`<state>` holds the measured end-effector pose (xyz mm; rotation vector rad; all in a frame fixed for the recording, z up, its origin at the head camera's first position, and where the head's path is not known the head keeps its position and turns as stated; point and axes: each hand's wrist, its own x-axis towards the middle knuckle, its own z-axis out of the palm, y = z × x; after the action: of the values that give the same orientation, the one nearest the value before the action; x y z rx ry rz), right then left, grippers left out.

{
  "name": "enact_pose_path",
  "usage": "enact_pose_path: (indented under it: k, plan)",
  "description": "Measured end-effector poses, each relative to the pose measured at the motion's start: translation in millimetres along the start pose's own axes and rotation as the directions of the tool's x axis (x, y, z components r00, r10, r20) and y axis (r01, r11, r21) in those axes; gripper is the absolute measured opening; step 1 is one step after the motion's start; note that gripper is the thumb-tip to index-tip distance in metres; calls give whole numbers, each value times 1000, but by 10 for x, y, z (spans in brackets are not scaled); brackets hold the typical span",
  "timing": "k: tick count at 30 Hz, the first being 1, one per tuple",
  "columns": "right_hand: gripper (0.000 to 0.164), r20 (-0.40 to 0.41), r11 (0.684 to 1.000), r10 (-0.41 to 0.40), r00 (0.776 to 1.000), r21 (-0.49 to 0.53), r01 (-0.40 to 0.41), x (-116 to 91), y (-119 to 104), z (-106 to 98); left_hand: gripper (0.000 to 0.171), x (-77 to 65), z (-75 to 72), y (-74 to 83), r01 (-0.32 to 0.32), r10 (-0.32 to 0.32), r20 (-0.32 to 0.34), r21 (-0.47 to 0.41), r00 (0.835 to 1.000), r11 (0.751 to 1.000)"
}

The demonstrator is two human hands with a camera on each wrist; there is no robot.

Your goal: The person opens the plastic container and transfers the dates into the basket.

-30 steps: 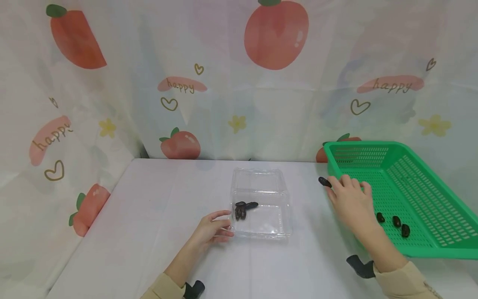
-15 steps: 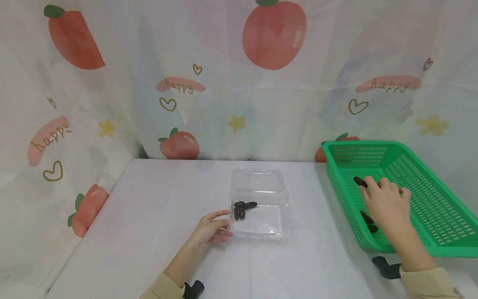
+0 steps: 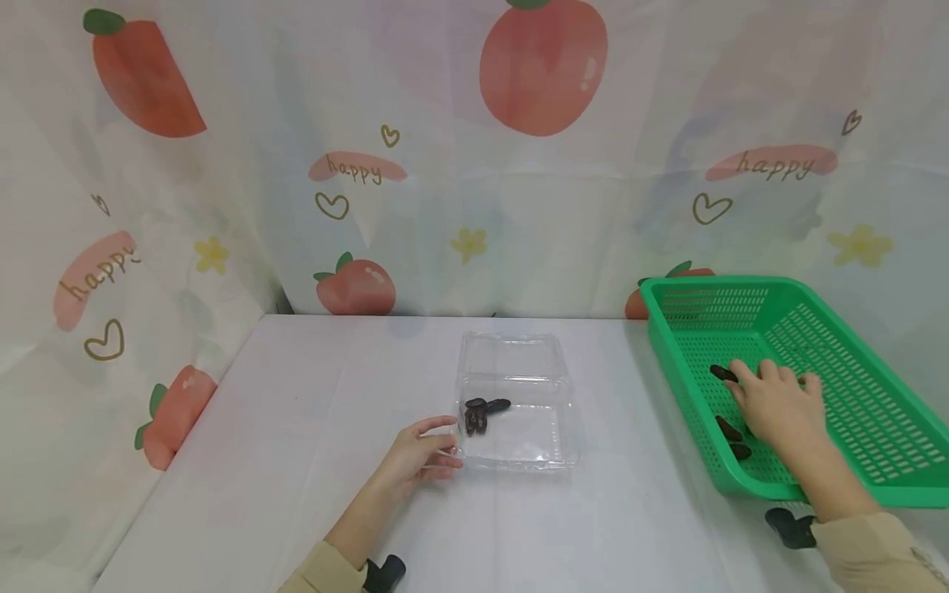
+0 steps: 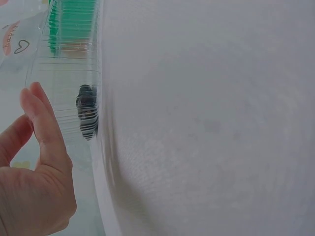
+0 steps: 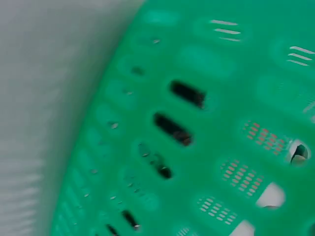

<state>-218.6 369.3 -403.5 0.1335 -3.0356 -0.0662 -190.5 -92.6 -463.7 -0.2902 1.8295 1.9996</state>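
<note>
My right hand (image 3: 786, 412) reaches into the green basket (image 3: 682, 412) and pinches one end of a dark, oblong, wrinkled date (image 3: 722, 373) between thumb and forefinger. Below it two more dates, one dark brown (image 3: 729, 428) and one nearly black (image 3: 740, 451), lie by the basket's left wall. In the middle of the table a clear plastic clamshell box (image 3: 526, 436) stands with its lid folded back. Several dates (image 3: 477, 420) lie at the left of its base. My left hand (image 3: 418, 453) holds the box's left edge; in the left wrist view its fingers (image 4: 47, 128) are at the plastic wall.
A white cloth (image 3: 371, 371) covers the table, and a fruit-print curtain (image 3: 549, 222) hangs behind it. The basket stands at the right, well apart from the box. The right wrist view is blurred and shows the basket's slotted wall (image 5: 221, 98).
My right hand has moved right with the date, from over the basket's left rim into the basket, and has lowered slightly. The left hand and the box have stayed in place.
</note>
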Motion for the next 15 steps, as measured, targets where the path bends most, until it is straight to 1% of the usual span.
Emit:
enact_pose_path:
  k: [5, 11, 15]
  plan:
    - [32, 72, 999, -26, 997, -37, 28, 14, 68, 44, 43, -1, 0, -2, 1, -1, 1, 7, 1000, 1000]
    - [32, 148, 994, -54, 988, -87, 67, 41, 132, 96, 43, -5, -4, -2, 7, -7, -8, 3, 1000, 1000]
    - [34, 176, 992, -60, 983, -100, 79, 62, 171, 158, 43, -6, -6, -5, 8, -8, -9, -1, 1000, 1000]
